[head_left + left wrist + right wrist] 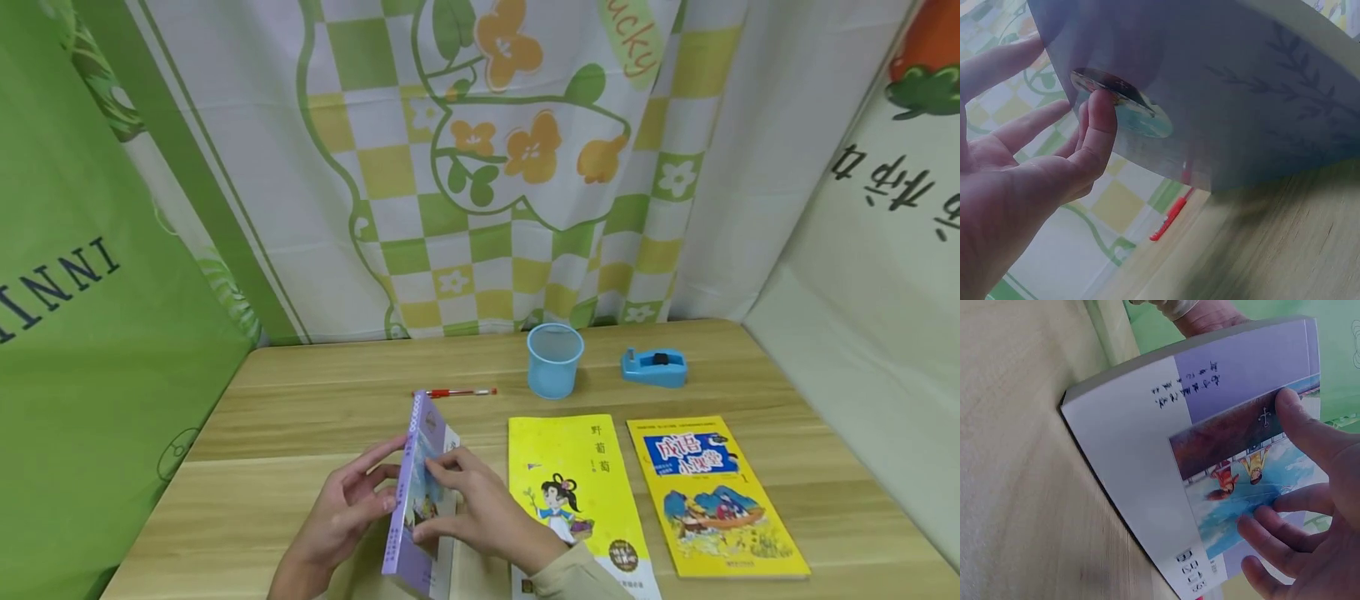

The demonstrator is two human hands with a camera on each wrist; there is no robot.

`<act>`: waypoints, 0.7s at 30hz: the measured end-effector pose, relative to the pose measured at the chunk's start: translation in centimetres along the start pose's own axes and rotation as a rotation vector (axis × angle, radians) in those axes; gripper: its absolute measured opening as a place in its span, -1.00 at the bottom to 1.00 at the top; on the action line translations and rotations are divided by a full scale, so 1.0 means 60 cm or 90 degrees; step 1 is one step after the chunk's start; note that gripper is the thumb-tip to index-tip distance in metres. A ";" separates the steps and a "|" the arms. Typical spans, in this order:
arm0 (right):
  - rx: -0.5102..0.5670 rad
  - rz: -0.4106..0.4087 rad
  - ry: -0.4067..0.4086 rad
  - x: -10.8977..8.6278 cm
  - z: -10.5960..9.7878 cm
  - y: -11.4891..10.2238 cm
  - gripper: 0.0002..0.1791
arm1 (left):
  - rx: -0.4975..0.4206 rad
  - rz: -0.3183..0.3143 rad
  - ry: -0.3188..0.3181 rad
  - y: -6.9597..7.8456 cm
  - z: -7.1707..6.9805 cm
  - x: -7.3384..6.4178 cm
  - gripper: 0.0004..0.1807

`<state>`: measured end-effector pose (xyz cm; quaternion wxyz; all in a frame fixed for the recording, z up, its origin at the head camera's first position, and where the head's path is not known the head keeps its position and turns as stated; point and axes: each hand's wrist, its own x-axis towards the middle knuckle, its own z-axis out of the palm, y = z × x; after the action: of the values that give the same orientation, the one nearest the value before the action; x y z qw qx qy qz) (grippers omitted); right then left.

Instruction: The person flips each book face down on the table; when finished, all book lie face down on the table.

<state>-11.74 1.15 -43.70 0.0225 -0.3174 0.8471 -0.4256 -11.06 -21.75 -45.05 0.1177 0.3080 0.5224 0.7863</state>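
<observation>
On the wooden table (pixel 240 492) there are three books in total, and one of them, the purple book (pixel 420 496), is held up between the two hands at the near part of the table, left of the other two. Its spine is up, and its opposite long edge is down at the table; whether this edge touches the wood, I cannot tell with certainty. The left hand (pixel 345 508) is on the spine side: its fingers are spread and rather straight at the spine, and its one thumb touches the back cover, where the left wrist view shows one oval picture (pixel 1138 119). The right hand (pixel 480 504) is wide too, with thumb and fingertips resting apart on the front cover, on which two small figures are drawn. Just right of this hand, two yellow books lie flat side by side: one with a girl (pixel 570 500), partly covered by the right forearm, and one with a boat scene (pixel 716 492). Farther back are one red pen (pixel 461 392), lying behind the purple book, one blue cup (pixel 553 375), standing upright, and one blue tape dispenser (pixel 654 368), near the cup. Behind the table hangs one checked curtain (pixel 517 250).
</observation>
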 end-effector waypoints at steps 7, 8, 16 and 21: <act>-0.007 -0.032 0.011 -0.001 -0.001 -0.002 -0.09 | 0.018 -0.006 0.006 0.002 0.003 -0.001 -0.30; -0.009 -0.033 0.013 -0.001 -0.002 -0.003 -0.09 | 0.019 -0.005 0.004 0.002 0.002 -0.001 -0.30; -0.017 -0.038 0.012 -0.003 -0.008 -0.007 -0.08 | 0.031 0.005 -0.003 -0.002 0.004 -0.001 -0.29; -0.020 -0.023 0.009 -0.001 -0.013 -0.005 -0.07 | 0.043 0.006 0.000 -0.001 0.007 0.002 -0.30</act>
<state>-11.75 1.62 -42.98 0.0034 -0.3301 0.8479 -0.4148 -10.91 -21.37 -44.95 0.1032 0.3142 0.5471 0.7690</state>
